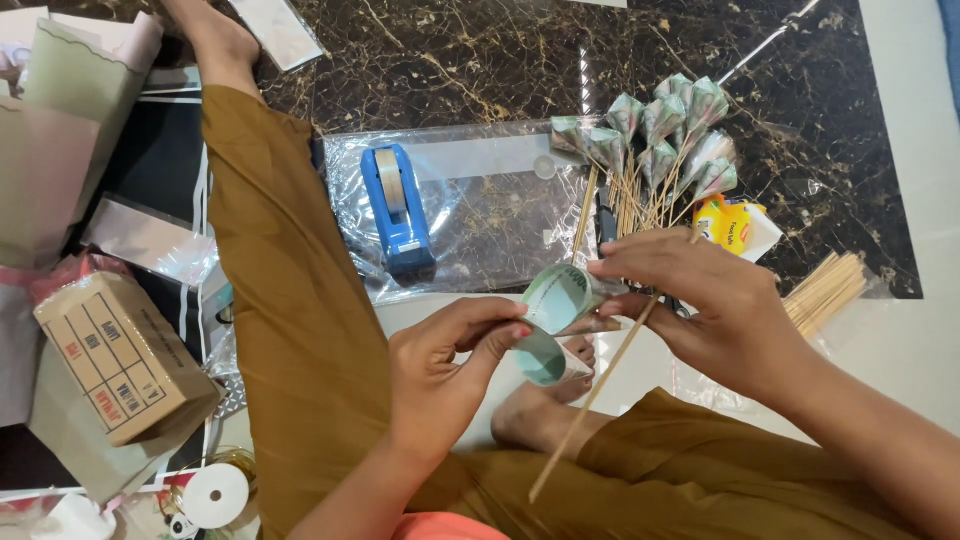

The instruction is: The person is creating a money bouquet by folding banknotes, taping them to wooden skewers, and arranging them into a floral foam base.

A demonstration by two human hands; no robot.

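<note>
Both hands share one rolled green paper note [556, 312], curled into a cone shape. My left hand [450, 370] pinches its lower end from the left. My right hand [700, 300] grips its upper end and also holds a thin wooden skewer [590, 400], which slants down toward my lap. Just beyond lies a bunch of finished folded green paper cones on skewers [660, 140], fanned out on the dark marble floor.
A blue tape dispenser [397, 205] sits on a clear plastic sheet [480, 210]. Loose skewers [825, 290] and a small yellow packet [730, 225] lie to the right. A cardboard box [120, 355], wrapping papers [60, 130] and a white ribbon spool [215, 495] are on the left.
</note>
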